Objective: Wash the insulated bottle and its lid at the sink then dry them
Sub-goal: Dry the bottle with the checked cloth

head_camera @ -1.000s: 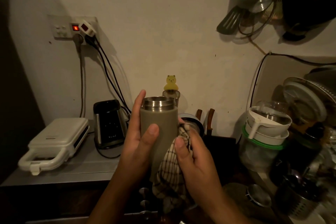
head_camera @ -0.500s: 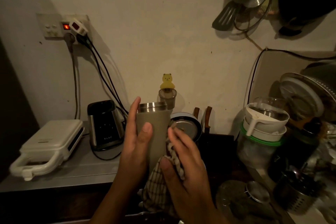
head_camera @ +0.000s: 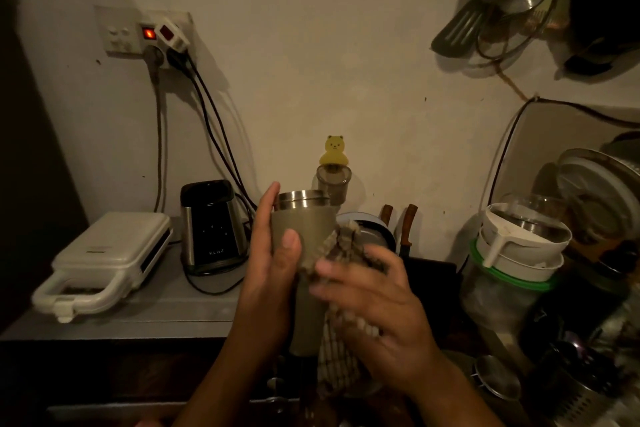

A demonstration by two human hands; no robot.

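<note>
While left hand (head_camera: 272,276) grips bottle (head_camera: 310,222) upright, right hand (head_camera: 379,317) clutches cloth (head_camera: 336,362) against it.

Dim kitchen. Cream wall (head_camera: 311,45); socket panel (head_camera: 138,33) up-left of the left hand (head_camera: 272,274); grey table (head_camera: 145,317) to its left.

Left hand (head_camera: 273,274): we see it bare, with a short, rounded nail on the thumb.
Right hand (head_camera: 377,315): we see it bare too, nails trimmed short, with creases across the knuckles.
Left forearm (head_camera: 221,378): behind the left hand's wrist, we see bare arm.
Right forearm (head_camera: 460,395): behind the right hand's wrist, we see the same, dimly lit.
</note>
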